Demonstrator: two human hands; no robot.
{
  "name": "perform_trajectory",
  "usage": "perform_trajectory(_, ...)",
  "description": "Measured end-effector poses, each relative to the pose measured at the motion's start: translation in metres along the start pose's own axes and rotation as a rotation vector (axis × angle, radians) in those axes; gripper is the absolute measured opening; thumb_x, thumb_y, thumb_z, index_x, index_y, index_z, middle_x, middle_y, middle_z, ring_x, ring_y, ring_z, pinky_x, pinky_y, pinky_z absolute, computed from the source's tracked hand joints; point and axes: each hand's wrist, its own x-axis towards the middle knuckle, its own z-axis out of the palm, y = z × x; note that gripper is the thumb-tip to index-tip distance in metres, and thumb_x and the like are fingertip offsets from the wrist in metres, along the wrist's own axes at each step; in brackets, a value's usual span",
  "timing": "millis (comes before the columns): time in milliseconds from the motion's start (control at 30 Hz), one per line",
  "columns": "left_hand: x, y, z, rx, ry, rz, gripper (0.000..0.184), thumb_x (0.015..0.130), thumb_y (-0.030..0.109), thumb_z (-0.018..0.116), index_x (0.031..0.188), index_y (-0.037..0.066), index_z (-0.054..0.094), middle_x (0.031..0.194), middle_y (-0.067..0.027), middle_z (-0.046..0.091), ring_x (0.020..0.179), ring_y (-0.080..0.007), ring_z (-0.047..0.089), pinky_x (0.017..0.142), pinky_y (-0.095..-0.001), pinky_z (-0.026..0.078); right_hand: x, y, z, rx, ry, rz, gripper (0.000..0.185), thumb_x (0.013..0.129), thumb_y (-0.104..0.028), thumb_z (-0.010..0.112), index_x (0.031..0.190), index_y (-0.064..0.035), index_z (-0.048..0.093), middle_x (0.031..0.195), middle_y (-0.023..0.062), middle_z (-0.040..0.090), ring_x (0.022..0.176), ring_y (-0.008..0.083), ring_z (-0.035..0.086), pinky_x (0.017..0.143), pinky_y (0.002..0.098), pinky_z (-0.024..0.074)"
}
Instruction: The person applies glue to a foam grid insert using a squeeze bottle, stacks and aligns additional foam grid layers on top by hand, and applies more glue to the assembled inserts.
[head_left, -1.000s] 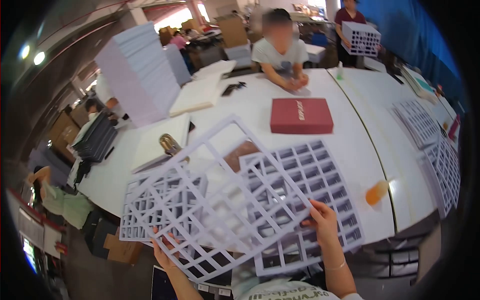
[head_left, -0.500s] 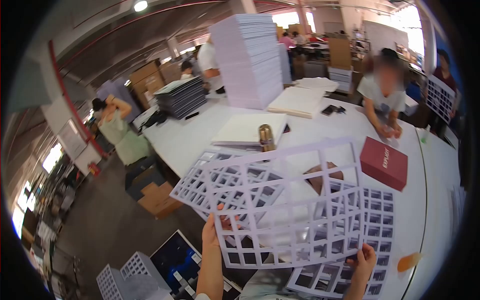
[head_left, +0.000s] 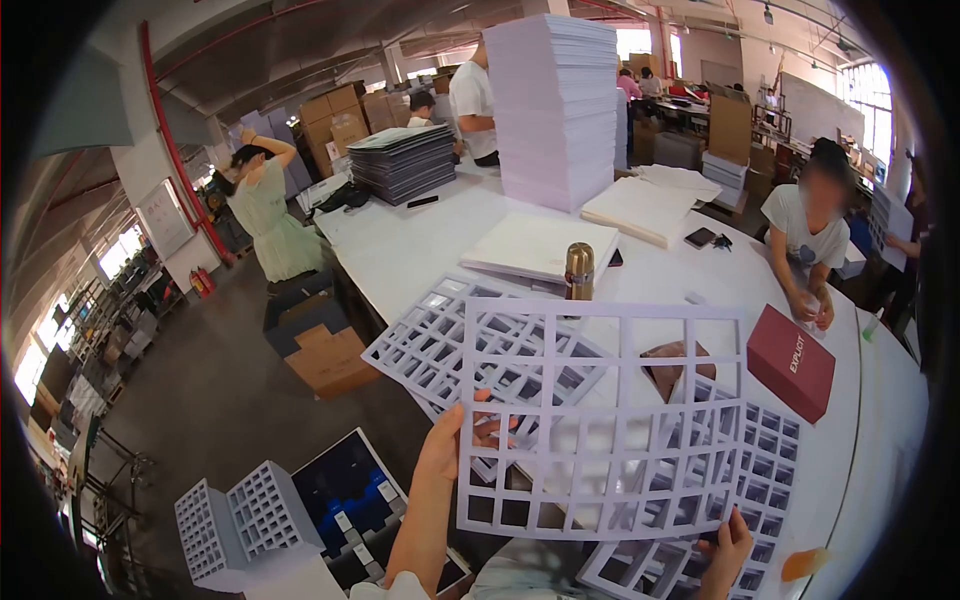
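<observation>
A white die-cut grid sheet (head_left: pixel 548 380) with rows of square openings is held up over the near side of the table. My left hand (head_left: pixel 442 445) grips its left edge, with fingers showing through the openings. At the lower right corner my right hand (head_left: pixel 733 545) pinches the edge. Behind the sheet, more white grid sheets (head_left: pixel 425 340) lie at an angle on the left. Others, a grid pile (head_left: pixel 775 440), lie on the right, partly covered by the held sheet. A brown object shows only in part through the openings.
On the white table (head_left: pixel 400 265) stand a gold thermos (head_left: pixel 579 272), a maroon box (head_left: pixel 795 365) and a tall white stack (head_left: pixel 560 120). Dark boards (head_left: pixel 400 170) are piled at the far left. A person (head_left: pixel 812 225) sits across at the right. Grid blocks (head_left: pixel 270 510) lie low at left.
The held sheet has straightened and now faces me more squarely. Both hands keep their grip on it. My view has shifted, so the surroundings sit differently in the frame.
</observation>
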Motion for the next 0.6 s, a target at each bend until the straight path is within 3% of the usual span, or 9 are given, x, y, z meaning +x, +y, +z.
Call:
perform_trajectory(133,0.012,0.015,-0.021,0.07,0.104,-0.074,0.055,0.093,0.04,0.058,0.132,0.003,0.048,0.116,-0.021,0.06,0.111,-0.0405,0.059,0.085,-0.0528,0.053,-0.011,-0.023,-0.001,-0.19,-0.202,0.117,0.046,0.092,-0.007,0.058,0.135,0.0059,0.046,0.103,0.0121,0.064,0.073,0.0183,0.065,0.061,0.0271,0.0564)
perform_trajectory(167,0.018,0.023,-0.031,0.109,0.122,-0.068,0.053,0.093,0.039,0.057,0.131,0.003,0.05,0.115,-0.0194,0.06,0.109,-0.0381,0.06,0.084,-0.0504,0.053,-0.018,-0.031,0.023,-0.096,-0.193,0.041,0.031,0.087,-0.001,0.052,0.117,0.0032,0.058,0.096,0.0073,0.065,0.074,0.0119,0.063,0.051,0.0214,0.0541)
perform_trajectory(300,0.061,0.077,-0.065,0.275,0.269,0.049,0.044,0.096,0.037,0.052,0.125,0.004,0.056,0.109,-0.012,0.064,0.093,-0.0256,0.063,0.077,-0.0413,0.054,-0.009,-0.034,0.068,-0.001,-0.313,0.075,0.032,0.087,0.0,0.054,0.119,0.0035,0.057,0.1,0.0111,0.065,0.084,0.017,0.065,0.057,0.0265,0.0575)
perform_trajectory(333,0.075,0.103,-0.059,0.372,0.243,0.084,0.044,0.096,0.037,0.051,0.124,0.004,0.057,0.103,-0.0104,0.065,0.092,-0.0232,0.063,0.076,-0.0388,0.054,-0.007,-0.038,0.092,0.016,-0.334,0.059,0.031,0.087,-0.001,0.056,0.117,0.0041,0.058,0.098,0.0116,0.065,0.084,0.0182,0.066,0.06,0.0278,0.0582)
perform_trajectory(367,0.08,0.139,-0.04,0.68,0.223,0.091,0.045,0.096,0.039,0.05,0.122,0.004,0.059,0.101,-0.0101,0.066,0.091,-0.0201,0.063,0.076,-0.0368,0.053,-0.005,-0.041,0.116,0.086,-0.377,0.083,0.033,0.086,-0.001,0.057,0.119,0.0043,0.056,0.1,0.0114,0.064,0.085,0.0184,0.065,0.062,0.0285,0.0588)
perform_trajectory(400,0.106,0.166,-0.079,0.722,0.266,0.152,0.044,0.096,0.039,0.051,0.121,0.003,0.06,0.102,-0.0095,0.067,0.089,-0.017,0.063,0.076,-0.0355,0.052,-0.005,-0.043,0.141,0.157,-0.425,0.108,0.035,0.086,-0.001,0.058,0.12,0.0045,0.055,0.101,0.0112,0.062,0.086,0.0187,0.065,0.065,0.0291,0.0594)
perform_trajectory(467,0.113,0.207,-0.07,1.177,0.578,0.469,0.042,0.097,0.034,0.053,0.121,0.0,0.06,0.106,-0.0106,0.066,0.094,-0.0174,0.062,0.084,-0.0345,0.049,-0.001,-0.035,0.192,0.213,-0.446,0.162,0.039,0.085,0.0,0.058,0.123,0.0051,0.052,0.105,0.0117,0.058,0.09,0.0205,0.065,0.067,0.031,0.0606)
perform_trajectory(533,0.12,0.219,-0.083,1.123,0.651,0.795,0.04,0.098,0.029,0.053,0.121,-0.003,0.059,0.112,-0.0129,0.064,0.105,-0.0203,0.06,0.093,-0.0342,0.044,-0.002,-0.023,0.244,0.254,-0.475,0.204,0.044,0.085,0.001,0.057,0.127,0.0053,0.046,0.106,0.0128,0.054,0.091,0.0231,0.064,0.068,0.0324,0.0615)
perform_trajectory(600,0.092,0.185,-0.072,1.381,0.622,0.803,0.038,0.097,0.025,0.054,0.123,-0.003,0.057,0.122,-0.016,0.059,0.116,-0.0259,0.054,0.1,-0.0354,0.039,0.001,0.007,0.291,0.335,-0.479,0.283,0.046,0.086,0.0,0.057,0.129,0.0048,0.043,0.106,0.0157,0.054,0.091,0.0254,0.064,0.066,0.0336,0.0609)
